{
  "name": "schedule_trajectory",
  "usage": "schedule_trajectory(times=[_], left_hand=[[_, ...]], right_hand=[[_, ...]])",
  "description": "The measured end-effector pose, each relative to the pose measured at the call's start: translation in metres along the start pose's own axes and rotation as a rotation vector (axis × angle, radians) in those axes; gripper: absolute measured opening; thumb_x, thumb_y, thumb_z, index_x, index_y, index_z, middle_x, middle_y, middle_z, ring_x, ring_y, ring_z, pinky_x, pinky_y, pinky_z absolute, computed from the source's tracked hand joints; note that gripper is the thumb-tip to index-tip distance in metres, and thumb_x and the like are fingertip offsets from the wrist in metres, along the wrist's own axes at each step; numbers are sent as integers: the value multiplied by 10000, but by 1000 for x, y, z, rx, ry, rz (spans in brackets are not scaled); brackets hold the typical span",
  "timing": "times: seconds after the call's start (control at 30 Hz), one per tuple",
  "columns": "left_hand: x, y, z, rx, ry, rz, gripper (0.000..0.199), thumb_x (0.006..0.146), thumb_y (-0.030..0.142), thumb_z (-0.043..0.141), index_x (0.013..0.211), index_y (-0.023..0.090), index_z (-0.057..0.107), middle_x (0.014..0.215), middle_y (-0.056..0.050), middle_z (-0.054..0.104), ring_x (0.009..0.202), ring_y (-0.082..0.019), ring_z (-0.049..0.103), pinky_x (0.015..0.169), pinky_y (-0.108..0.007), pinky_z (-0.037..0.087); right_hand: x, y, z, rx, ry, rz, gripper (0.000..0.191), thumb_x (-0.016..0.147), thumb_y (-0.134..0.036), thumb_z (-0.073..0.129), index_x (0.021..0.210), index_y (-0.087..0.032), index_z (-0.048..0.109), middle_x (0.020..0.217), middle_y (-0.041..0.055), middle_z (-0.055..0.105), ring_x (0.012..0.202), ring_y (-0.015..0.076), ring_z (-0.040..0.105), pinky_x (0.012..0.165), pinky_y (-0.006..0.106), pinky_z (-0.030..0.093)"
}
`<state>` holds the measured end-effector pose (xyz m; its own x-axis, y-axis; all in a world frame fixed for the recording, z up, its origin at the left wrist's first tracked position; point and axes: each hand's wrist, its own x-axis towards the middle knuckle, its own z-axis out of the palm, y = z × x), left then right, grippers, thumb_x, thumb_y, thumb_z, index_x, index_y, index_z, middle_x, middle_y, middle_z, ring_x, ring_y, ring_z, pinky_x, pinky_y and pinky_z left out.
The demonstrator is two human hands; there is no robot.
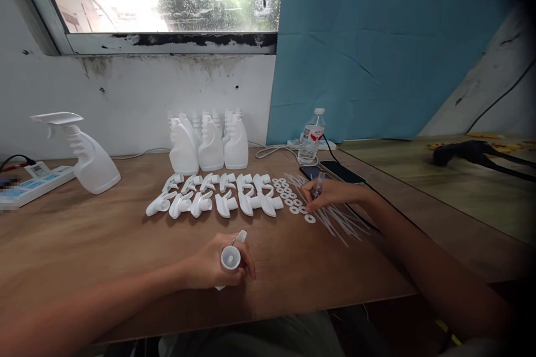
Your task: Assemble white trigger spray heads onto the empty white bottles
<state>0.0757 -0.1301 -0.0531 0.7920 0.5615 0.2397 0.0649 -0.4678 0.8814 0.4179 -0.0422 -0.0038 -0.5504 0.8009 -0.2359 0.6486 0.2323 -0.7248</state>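
Note:
My left hand (228,265) is closed round a white spray trigger head (230,257), whose round collar opening faces up toward me. Over at the right, my right hand (324,194) reaches down to the flat white ring washers (288,195), its fingertips at the near end of their rows. A small clear plastic tube-like piece (319,183) sticks up from between its fingers. Thin clear dip tubes (341,223) lie in a loose bunch beneath and beside that hand. Several more trigger heads (226,204) lie in two rows left of the washers.
Several white bottles (211,145) without tops stand by the wall. At the left are a bottle with its sprayer fitted (94,162) and a power strip (37,184). A water bottle (312,136) and phones (341,171) sit at the back right, with cables nearby.

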Motion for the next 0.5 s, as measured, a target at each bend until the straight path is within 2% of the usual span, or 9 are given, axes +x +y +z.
schedule_trajectory(times=[0.17,0.3,0.4,0.5], left_hand=[[-1,-2,3,28,4,-12,110,721,134,603,778,128,697,712,-41,614,702,-144,501,653,-252,404],[-3,6,-7,68,79,-9,80,736,153,623,789,143,563,787,-29,554,724,-134,493,660,-245,411],[-2,15,-43,177,208,-5,256,762,222,676,892,178,459,892,-19,493,775,-127,476,693,-240,418],[-7,14,-104,271,447,-41,513,739,274,729,1079,230,347,940,3,468,759,-110,481,683,-227,427]], right_hand=[[-3,-4,-1,-53,68,17,463,608,-537,794,602,-167,515,611,-20,491,607,119,424,566,264,294],[-6,-6,-1,-22,152,-10,480,631,-586,770,628,-171,529,637,-9,510,607,120,418,565,265,286],[-7,-11,0,-3,206,-11,506,613,-613,770,615,-174,519,598,-17,481,582,113,384,553,265,263],[-6,-15,1,2,242,-8,527,601,-634,765,600,-176,505,573,-24,455,564,104,352,544,265,245]])
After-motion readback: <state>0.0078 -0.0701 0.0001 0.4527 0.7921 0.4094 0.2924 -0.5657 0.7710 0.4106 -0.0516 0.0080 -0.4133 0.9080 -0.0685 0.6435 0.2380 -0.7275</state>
